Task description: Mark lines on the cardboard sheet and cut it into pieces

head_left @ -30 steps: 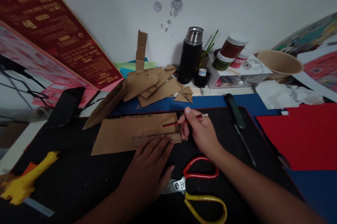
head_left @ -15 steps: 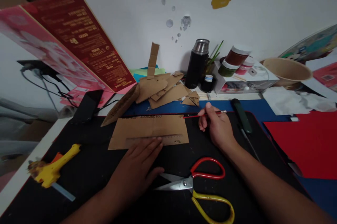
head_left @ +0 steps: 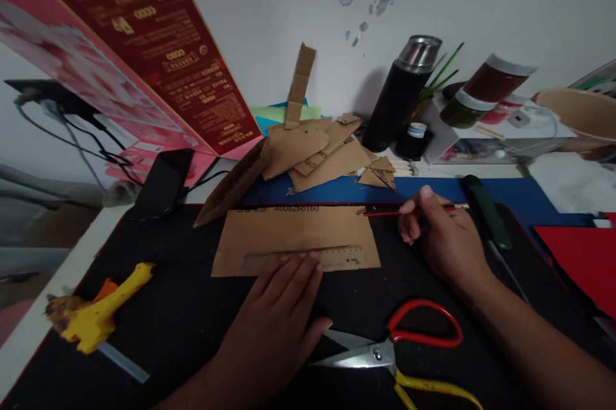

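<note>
Through the head view, I judged ruler-guided marking in hand: my left hand (head_left: 282, 301) lay flat, ungrasping, across the ruler (head_left: 339, 257) on the cardboard (head_left: 269, 233), my right hand (head_left: 443, 237) pinched the pencil (head_left: 385, 213) rightward of it, and the next stroke required a steady ruler.

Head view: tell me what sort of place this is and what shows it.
Probably a craft workspace, perhaps at home: a clear ruler lies under the left hand on a cardboard sheet, open scissors lie nearby, and cardboard pieces are heaped behind.
</note>
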A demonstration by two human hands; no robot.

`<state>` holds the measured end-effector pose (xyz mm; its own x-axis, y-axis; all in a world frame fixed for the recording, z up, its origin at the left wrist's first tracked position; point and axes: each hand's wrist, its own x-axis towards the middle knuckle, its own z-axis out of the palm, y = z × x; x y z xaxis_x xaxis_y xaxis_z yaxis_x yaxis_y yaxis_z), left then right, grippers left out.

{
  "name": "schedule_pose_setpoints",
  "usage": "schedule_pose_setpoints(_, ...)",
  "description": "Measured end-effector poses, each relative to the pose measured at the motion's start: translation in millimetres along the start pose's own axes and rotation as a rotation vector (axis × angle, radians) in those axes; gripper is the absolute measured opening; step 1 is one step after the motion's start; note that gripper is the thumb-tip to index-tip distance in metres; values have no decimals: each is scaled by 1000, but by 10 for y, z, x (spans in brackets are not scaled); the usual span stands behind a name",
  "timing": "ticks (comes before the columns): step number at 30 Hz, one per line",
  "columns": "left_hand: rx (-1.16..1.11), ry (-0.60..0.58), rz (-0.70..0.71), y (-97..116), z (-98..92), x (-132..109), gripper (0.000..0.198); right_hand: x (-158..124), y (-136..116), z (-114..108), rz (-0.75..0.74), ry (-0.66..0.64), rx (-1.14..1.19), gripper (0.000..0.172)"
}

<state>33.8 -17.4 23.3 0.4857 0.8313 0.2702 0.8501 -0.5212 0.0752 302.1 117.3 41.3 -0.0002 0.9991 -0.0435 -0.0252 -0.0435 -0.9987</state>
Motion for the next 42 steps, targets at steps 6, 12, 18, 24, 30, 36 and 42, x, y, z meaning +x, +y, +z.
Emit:
schedule_pose_setpoints(6, -25, 16, 33, -11, -12, 48, 50, -9, -11, 5, 20, 10, -77, 52)
schedule_pose_setpoints(12, -34, 13, 38, -20, -19, 70, 50, -15, -18, 13, 25, 7, -82, 51)
schedule_pose_setpoints(18, -37, 7, 41, -24, -28, 90, 47, -19, -1, -5, 17, -13, -119, 51)
schedule_pose_setpoints(24, -29, 2, 41, -20, -25, 85, 47, -28, 7, -7, 23, -9, -119, 49)
schedule_pose_setpoints(30, 7, 11, 44, -20, -34, 92, 48, -30, -30, 18, 32, -1, -131, 48)
schedule_pose_setpoints(36, 4, 31, 43, -21, -39, 114, 51, -32, -33, 16, 20, -17, -143, 49)
schedule_pose_setpoints(42, -5, 32, 42, -21, -22, 112, 50, -32, 13, -17, 30, -37, -130, 48)
